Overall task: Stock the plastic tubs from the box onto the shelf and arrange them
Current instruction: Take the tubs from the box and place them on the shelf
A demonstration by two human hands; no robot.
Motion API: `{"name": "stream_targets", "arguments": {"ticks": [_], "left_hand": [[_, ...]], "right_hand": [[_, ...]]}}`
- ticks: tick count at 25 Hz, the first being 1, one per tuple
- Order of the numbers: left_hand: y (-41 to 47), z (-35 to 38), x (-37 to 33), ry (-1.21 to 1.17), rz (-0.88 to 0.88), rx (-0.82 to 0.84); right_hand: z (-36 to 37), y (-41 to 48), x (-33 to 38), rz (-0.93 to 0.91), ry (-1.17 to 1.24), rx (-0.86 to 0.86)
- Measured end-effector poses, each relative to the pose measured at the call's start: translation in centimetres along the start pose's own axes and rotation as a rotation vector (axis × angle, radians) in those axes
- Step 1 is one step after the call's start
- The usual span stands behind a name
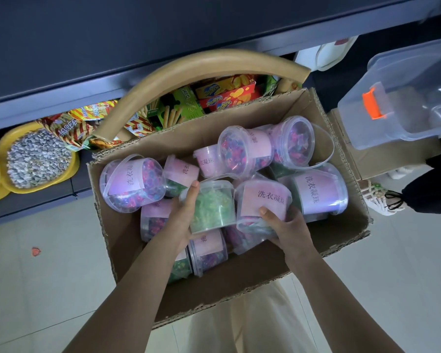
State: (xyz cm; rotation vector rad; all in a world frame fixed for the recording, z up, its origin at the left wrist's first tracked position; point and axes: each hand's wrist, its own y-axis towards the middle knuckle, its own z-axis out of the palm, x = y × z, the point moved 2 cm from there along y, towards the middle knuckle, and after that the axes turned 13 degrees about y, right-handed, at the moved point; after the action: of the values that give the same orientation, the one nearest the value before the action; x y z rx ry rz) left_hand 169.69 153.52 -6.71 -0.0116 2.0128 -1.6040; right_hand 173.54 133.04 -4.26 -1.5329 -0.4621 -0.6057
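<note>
Green-filled tub (211,207) sat atop the pile in the cardboard box (239,284), left hand (182,215) wrapped round its side. Right hand (283,225) gripped the pink-labelled tub (262,207) touching it. Best lifted straight up, clear of neighbouring tubs (131,183), lids level.

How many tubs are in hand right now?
2: a green-filled tub in the left hand, a pink-labelled tub in the right hand, both inside the box. Others lie beneath, partly hidden.
</note>
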Motion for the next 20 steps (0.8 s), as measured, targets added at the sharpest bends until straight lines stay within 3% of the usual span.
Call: {"name": "stream_targets", "arguments": {"ticks": [6,10,20], "left_hand": [[-5.5,-1.9,-3.5,-0.109,0.102,0.025],[-12.0,-3.9,-7.3,-0.18,0.392,0.137],[-31.9,-6.9,-14.7,-0.357,0.828,-0.127]], "right_hand": [[1.3,-3.6,5.8,-0.166,-0.045,0.175],[2.9,-7.6,10.9,-0.311,-0.039,0.273],[4.6,-21.1,24.8,-0.662,0.047,0.52]]}}
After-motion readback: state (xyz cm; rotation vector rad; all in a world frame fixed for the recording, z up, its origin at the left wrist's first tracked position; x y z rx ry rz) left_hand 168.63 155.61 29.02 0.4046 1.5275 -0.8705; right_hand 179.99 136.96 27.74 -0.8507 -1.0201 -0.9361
